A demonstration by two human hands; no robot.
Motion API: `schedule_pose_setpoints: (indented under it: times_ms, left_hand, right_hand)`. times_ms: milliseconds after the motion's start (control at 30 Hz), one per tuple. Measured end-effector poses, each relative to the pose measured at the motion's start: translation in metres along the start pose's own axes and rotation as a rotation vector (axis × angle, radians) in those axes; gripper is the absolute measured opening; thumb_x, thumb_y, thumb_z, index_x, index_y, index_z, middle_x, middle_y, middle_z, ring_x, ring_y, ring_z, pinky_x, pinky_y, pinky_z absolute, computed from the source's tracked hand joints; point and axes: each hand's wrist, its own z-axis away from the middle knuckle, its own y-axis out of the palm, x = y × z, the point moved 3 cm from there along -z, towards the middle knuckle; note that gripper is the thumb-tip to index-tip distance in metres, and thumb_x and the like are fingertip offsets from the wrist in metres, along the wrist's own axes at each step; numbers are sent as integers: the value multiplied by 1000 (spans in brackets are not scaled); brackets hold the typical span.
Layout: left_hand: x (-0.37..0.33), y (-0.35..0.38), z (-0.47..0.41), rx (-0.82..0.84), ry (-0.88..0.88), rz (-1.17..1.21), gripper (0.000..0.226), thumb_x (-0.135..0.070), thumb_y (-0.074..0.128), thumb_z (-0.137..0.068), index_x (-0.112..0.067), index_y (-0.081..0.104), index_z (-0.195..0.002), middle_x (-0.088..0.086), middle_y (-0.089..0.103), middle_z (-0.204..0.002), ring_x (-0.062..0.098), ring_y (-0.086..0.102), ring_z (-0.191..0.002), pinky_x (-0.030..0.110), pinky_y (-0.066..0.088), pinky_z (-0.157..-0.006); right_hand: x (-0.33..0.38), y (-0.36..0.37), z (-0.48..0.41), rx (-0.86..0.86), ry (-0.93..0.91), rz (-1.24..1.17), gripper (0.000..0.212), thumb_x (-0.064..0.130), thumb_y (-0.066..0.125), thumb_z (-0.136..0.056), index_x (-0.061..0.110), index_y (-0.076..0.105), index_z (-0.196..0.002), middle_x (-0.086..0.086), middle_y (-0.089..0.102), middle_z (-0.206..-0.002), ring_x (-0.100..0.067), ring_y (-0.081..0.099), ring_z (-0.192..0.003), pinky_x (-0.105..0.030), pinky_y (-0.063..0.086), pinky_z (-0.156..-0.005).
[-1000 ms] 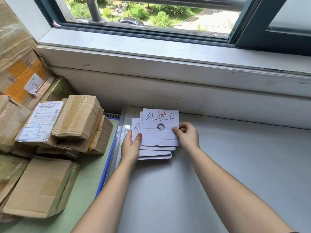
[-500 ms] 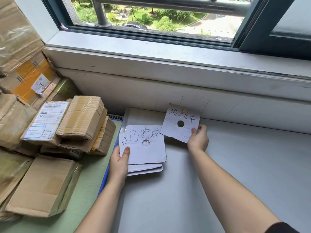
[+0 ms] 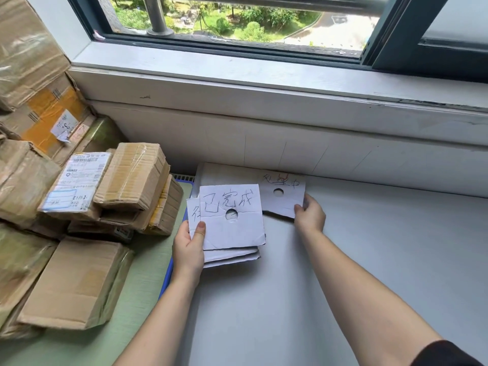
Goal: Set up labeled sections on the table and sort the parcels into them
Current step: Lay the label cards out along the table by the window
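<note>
1. The left grip (image 3: 188, 249) is clamped on a stack of label cards (image 3: 229, 253) at the left edge of the bench (image 3: 356, 260). Its thumb presses the top card (image 3: 233, 223), which carries handwriting and a round hole.
2. The right grip (image 3: 310, 216) pinches a single label card (image 3: 281, 194) by its lower right corner. This card sits just right of the stack, close to the wall under the window sill (image 3: 264, 80).
3. Brown parcels (image 3: 126, 180) are piled on a green surface left of the bench, apart from both hands.
</note>
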Motion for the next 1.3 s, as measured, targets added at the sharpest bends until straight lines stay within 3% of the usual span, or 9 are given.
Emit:
schedule_pose_setpoints:
  times_ms: [100,267,400,467,567,733,867,1133,1300]
  left_hand:
    - [0,4,4,35,-15,5,17,-14,50,-99,-15,61,-111,0,69,-109,17,64,-102,33,49,-91]
    - [5,14,8,102,-27,-59,19,-21,52,-98,-8,58,-110,5,67,-110,22,63,-105,42,47,-97]
    - [4,31,14,146,-29,-77,19,-22,52,-98,-6,57,-106,6,67,-107,22,62,-103,41,47,-97]
    - [3,42,17,168,-42,-76,20,-24,52,-98,-6,57,-106,6,67,-108,21,63,-103,43,48,-97]
    - [1,62,24,203,-50,-83,15,-25,53,-97,-12,59,-102,1,69,-102,17,65,-96,42,51,-92]
    - [4,102,39,288,-74,-79,22,-34,52,-96,-17,59,-108,-1,69,-108,17,65,-101,43,50,-93]
    - [2,139,55,272,-85,-65,12,-22,48,-100,-19,59,-100,-1,70,-103,16,67,-94,38,51,-87]
    - [9,205,91,199,-113,-70,14,-24,50,-99,-20,63,-100,-3,72,-100,20,67,-96,41,50,-87]
    - [11,237,115,165,-154,-45,21,-34,48,-90,-21,63,-98,-4,71,-99,19,65,-92,38,49,-83]
  right_hand:
    - [1,2,5,102,-64,23,39,1,45,-91,16,65,-122,-2,68,-99,-24,57,-86,-25,42,-75]
    - [-2,-5,11,188,-81,-14,37,11,47,-98,10,59,-133,1,62,-129,-18,54,-120,-21,37,-94]
    - [-1,-16,30,252,-14,-258,24,31,57,-98,11,70,-103,1,64,-91,-15,56,-79,-26,46,-69]
    - [-3,-21,42,333,-13,-340,22,30,65,-93,8,68,-89,-3,62,-79,-15,55,-70,-23,47,-58]
    - [-14,-31,44,381,-55,-262,23,24,79,-80,5,69,-87,-8,66,-79,-14,59,-70,-28,48,-62]
    - [-34,-65,27,263,-17,-225,17,21,80,-78,16,66,-85,-6,68,-75,-18,63,-68,-33,51,-66]
    - [-51,-111,0,94,-30,-185,14,25,69,-89,25,55,-89,-4,71,-87,-22,68,-79,-32,52,-70]
    - [-108,-217,-75,-153,29,-100,23,28,50,-100,10,48,-114,-4,58,-98,-27,57,-92,-29,37,-72]
    - [-131,-248,-106,-48,68,-90,34,25,56,-97,11,53,-128,-5,61,-108,-23,56,-95,-25,38,-78]
